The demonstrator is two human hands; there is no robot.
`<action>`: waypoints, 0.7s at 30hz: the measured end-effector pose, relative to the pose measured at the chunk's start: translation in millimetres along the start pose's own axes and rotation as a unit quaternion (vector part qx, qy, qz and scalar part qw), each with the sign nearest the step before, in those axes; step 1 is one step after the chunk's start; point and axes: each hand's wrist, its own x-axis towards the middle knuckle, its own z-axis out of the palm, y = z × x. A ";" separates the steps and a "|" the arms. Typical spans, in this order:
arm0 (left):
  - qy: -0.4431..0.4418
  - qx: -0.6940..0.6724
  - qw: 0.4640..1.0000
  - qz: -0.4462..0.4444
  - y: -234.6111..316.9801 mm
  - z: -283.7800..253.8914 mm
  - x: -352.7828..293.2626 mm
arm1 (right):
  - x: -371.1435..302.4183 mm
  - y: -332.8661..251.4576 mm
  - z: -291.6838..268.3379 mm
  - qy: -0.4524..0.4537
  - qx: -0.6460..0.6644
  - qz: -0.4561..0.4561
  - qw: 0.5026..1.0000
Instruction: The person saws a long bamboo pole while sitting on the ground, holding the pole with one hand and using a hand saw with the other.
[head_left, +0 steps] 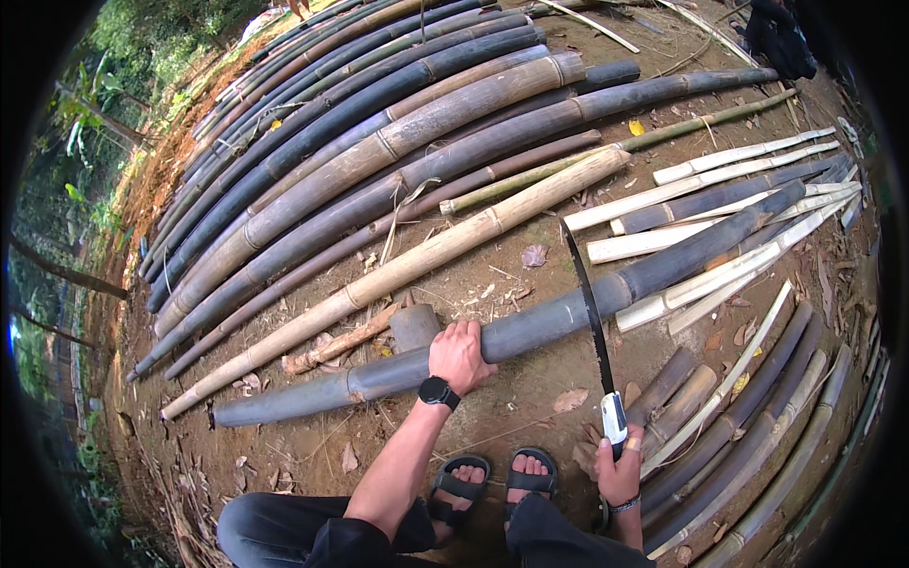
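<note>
A long dark bamboo pole (544, 327) lies across the ground in front of my feet. Wrapped over the top of it, my left hand (461, 358) grips the pole left of its middle; a black watch is on that wrist. My right hand (619, 473) is closed round the handle of a hand saw (595, 322) with a white and black grip. The saw's dark curved blade points away from me and crosses the pole to the right of my left hand. Whether its teeth touch the bamboo, I cannot tell.
Several long bamboo poles (379, 147) lie side by side beyond, with a pale peeled pole (398, 279) nearest. Split bamboo strips (701, 237) lie at the right, and more bamboo pieces (757, 435) beside my right hand. A short bamboo stub (414, 328) sits behind the dark pole. A person (781, 38) is at the far right.
</note>
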 end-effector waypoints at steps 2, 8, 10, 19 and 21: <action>-0.009 -0.005 1.000 -0.008 -6.4 -4.1 -8.2 | -2.3 -3.6 0.0 0.002 0.015 0.004 1.000; -0.012 0.006 1.000 -0.019 -26.4 -26.7 -27.4 | -5.9 -25.9 3.8 -0.007 0.101 0.061 0.993; 0.011 0.017 1.000 -0.023 -32.8 -37.7 -34.0 | -5.9 -24.3 10.0 -0.002 0.099 0.045 0.994; -0.021 -0.009 0.999 -0.045 -69.1 -21.9 -39.9 | -4.1 -7.4 29.8 -0.042 0.008 -0.021 0.999; -0.028 -0.022 0.998 -0.048 -69.3 -21.5 -41.4 | -6.7 -6.0 31.3 -0.052 -0.007 -0.029 0.998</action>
